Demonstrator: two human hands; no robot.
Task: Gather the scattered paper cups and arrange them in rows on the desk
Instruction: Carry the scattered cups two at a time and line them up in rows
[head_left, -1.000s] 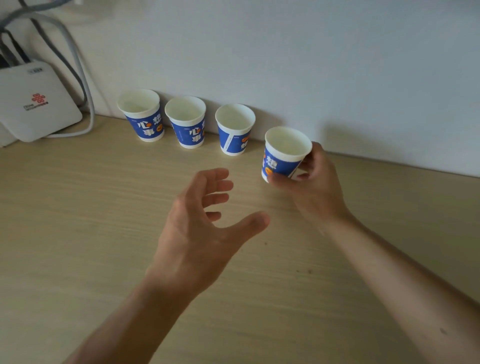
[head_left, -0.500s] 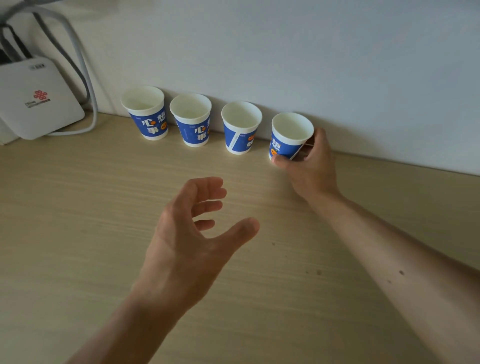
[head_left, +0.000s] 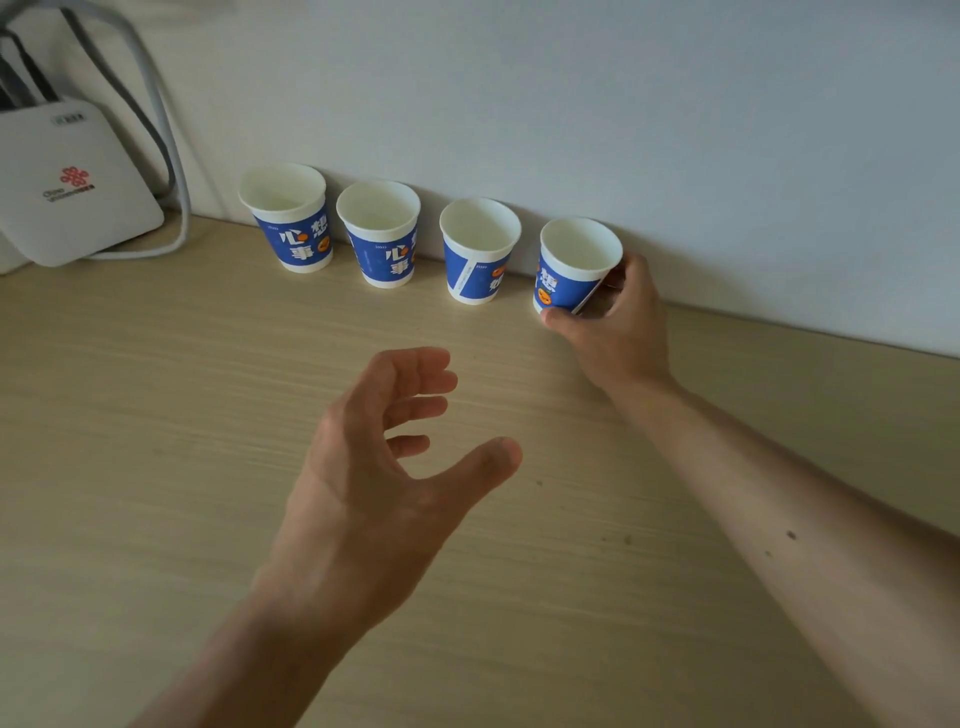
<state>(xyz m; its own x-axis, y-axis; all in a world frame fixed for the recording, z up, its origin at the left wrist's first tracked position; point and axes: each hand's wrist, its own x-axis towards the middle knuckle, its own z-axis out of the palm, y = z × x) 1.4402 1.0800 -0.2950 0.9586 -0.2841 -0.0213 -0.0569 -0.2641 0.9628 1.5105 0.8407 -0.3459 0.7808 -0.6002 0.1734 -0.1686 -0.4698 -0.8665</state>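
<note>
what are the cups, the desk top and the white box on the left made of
The four paper cups look like thin paper: matte white inside, rolled rims, printed blue wraps. The desk shows pale wood grain in a flat, even finish, probably laminate rather than solid wood. The white router seems moulded plastic, smooth and matte, with rounded corners and a printed red logo.

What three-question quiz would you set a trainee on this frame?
1. True or false: the left hand holds a cup.
2. How many paper cups are in view along the wall?
3. Which cup in the row does the right hand grip? A leftmost; B second from left; C rightmost.
Key: 1 false, it is open and holds nothing; 2 four; 3 C, the rightmost cup.
</note>
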